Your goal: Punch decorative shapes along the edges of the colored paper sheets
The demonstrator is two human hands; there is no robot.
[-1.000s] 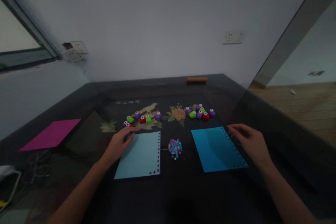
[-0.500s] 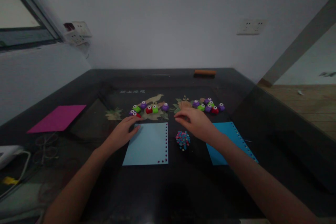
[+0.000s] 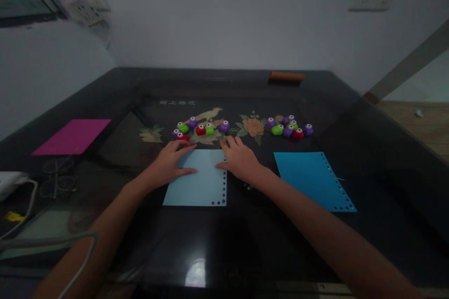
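Observation:
A light blue paper sheet with punched holes down its right edge lies on the dark glass table. My left hand rests flat on the sheet's upper left corner, fingers spread. On the sheet's upper right corner lies my right hand, fingers apart, covering most of a small pile of punched confetti. Neither hand grips anything. A darker blue punched sheet lies to the right, untouched.
Two clusters of small coloured paper punches stand behind the sheets, a left cluster and a right cluster. A magenta sheet lies far left, with cables near the left front edge. An orange bar sits at the table's back.
My right hand moved left from the darker blue sheet, across the confetti pile, onto the light blue sheet's upper right corner. The left hand stayed on that sheet. The view tilted downward.

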